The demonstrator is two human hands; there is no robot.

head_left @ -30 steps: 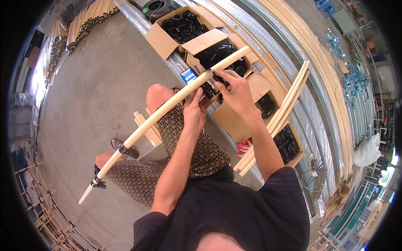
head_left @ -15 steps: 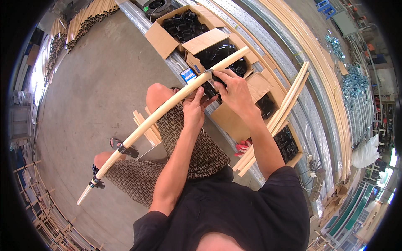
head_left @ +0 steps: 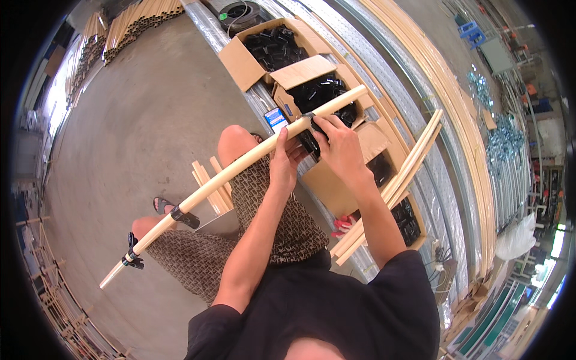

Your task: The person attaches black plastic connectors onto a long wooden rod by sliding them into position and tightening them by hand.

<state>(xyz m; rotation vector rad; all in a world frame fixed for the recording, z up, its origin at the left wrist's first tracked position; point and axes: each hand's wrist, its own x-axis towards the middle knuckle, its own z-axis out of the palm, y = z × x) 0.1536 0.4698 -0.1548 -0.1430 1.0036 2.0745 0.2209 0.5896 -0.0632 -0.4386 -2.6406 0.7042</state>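
A long cream pipe (head_left: 231, 170) slants across my lap, its far end up at the right over the boxes. My left hand (head_left: 282, 170) is closed around it, with the thumb along the pipe's top and the fingers beneath. At a black pipe joint (head_left: 309, 142) on the upper part of the pipe, my right hand (head_left: 343, 149) pinches with bent fingers; the fingers partly hide that joint. Lower down, one black joint (head_left: 185, 216) is around the pipe near my knee. Another black joint (head_left: 132, 258) sits close to its lower end.
Open cardboard boxes (head_left: 245, 65) of black joints stand in a row at the right. A phone (head_left: 276, 120) lies beside them. Loose cream pipes (head_left: 391, 187) rest across the nearer boxes. Red-and-white gloves (head_left: 344, 226) lie near them. Long metal profiles (head_left: 447, 198) run along the right.
The pipe's upper end has shifted slightly right and down in view, and its lower end slightly left and up. Both hands stay at the same joint.
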